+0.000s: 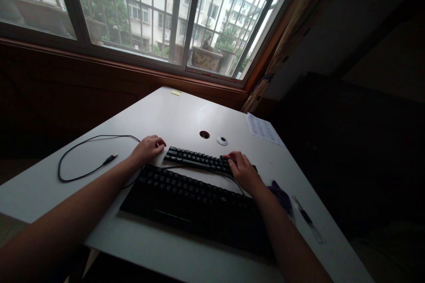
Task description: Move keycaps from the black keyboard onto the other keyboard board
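My left hand (150,148) rests on the white table just beyond the left end of a small black keyboard (195,159). Its fingers are loosely bent and apart, with nothing visible in them. At that keyboard's other end, my right hand (244,170) grips it, thumb on the near side and fingers over the keys. A larger black keyboard (186,205) with a wide smooth front part lies closer to me, partly under my right forearm. A thin black cable (232,179) runs between the two keyboards.
On the left, a looped black cable ends in a USB plug (111,158). Behind the keyboards are a round table hole (204,135) and its white cover (222,141). Printed paper (264,128), a purple cloth (279,194), a slim dark-handled tool (307,217) and yellow sticky notes (176,93) also lie there.
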Available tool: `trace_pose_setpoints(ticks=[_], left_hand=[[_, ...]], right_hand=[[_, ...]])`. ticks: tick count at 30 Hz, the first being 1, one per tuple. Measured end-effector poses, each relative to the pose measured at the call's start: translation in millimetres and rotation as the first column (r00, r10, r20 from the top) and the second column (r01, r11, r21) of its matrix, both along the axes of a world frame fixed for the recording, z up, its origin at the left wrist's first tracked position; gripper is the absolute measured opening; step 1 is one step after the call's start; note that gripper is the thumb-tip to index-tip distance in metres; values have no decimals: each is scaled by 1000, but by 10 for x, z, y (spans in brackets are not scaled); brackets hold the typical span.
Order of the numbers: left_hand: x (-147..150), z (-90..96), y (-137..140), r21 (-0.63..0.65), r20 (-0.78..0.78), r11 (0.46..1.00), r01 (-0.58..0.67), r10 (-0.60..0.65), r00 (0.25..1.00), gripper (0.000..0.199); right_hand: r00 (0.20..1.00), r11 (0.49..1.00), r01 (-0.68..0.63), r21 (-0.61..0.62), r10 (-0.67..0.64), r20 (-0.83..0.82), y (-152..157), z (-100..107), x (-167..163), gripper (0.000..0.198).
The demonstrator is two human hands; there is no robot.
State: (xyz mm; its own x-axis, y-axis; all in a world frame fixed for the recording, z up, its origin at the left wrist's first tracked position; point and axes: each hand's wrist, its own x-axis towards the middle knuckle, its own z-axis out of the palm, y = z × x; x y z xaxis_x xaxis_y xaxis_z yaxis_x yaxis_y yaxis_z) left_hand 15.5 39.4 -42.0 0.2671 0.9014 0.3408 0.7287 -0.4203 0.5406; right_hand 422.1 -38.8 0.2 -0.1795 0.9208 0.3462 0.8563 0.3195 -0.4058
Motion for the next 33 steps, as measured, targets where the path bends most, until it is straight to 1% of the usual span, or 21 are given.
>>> trace_pose_setpoints(ticks=[6, 13, 22, 26, 30, 33], left_hand=[[0, -5, 0, 4, 4, 1000, 5, -5, 1000, 29], [6, 20, -10, -1, 3, 1000, 12, -12, 1000, 29], [11, 10, -11, -8, 3, 1000, 3, -3, 1000, 28], [10, 23, -18, -7, 6, 1000, 7, -7, 1000, 28], [1, 13, -7, 1, 12, 1000, 6, -6, 1000, 28], [-7, -6, 3, 6, 13, 1000, 10, -10, 1000, 28]], right_hand=[[999, 999, 30, -26, -29, 45, 126, -137, 25, 20], [997, 998, 33, -44, -30, 65, 191, -193, 28, 20], [997, 998, 27, -49, -23, 73, 348, -209, -19, 17], [997, 999, 13, -33, -10, 75, 428, -173, -26, 19], [997, 1000, 15, 11, -15, 79, 524, -122, -3, 24], [995, 999, 34, 18, -35, 90, 614, -101, 14, 20]])
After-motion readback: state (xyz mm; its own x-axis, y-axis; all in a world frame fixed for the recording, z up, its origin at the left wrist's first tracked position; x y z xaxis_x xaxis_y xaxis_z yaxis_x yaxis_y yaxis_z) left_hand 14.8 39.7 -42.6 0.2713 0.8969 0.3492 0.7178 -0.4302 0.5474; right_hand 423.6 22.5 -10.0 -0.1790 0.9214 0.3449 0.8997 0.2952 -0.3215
